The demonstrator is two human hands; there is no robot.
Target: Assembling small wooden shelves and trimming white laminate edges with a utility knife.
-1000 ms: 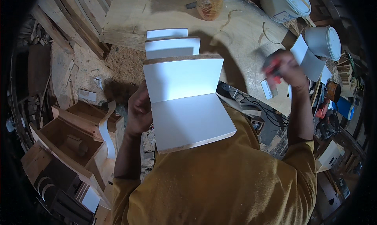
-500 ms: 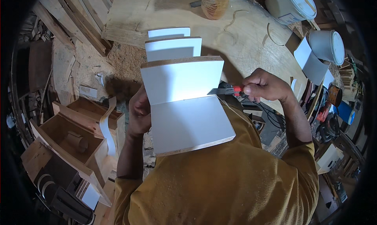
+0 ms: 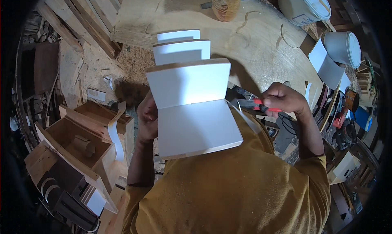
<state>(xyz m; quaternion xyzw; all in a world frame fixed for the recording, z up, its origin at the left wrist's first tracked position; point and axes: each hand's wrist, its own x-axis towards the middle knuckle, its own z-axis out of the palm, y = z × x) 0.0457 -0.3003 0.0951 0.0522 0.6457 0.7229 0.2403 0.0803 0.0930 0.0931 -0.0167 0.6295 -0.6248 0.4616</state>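
Observation:
A stepped piece of white boards [image 3: 198, 126] with bare wood-coloured edges is held up before my chest. Two smaller white panels stand behind its upright part, one past the other. Along its left side my left hand [image 3: 148, 117] grips it, the fingertips hidden behind the board. My right hand [image 3: 286, 98] is closed round a red and black utility knife [image 3: 258, 105], whose blade points left at the piece's right edge, near the inner corner. From that edge a thin pale strip [image 3: 247, 119] hangs loose toward my shirt.
Beyond the piece lies a plywood sheet [image 3: 261, 42]. White buckets [image 3: 342, 49] stand at the right. A wooden drawer box [image 3: 77, 142] with a curled strip [image 3: 114, 132] on its rim is at the left. Planks [image 3: 87, 19] lean at the upper left, near sawdust.
My right hand and the knife have moved a little right and down, away from the board's face. The thin strip now stands out further from the edge. My left hand keeps its grip.

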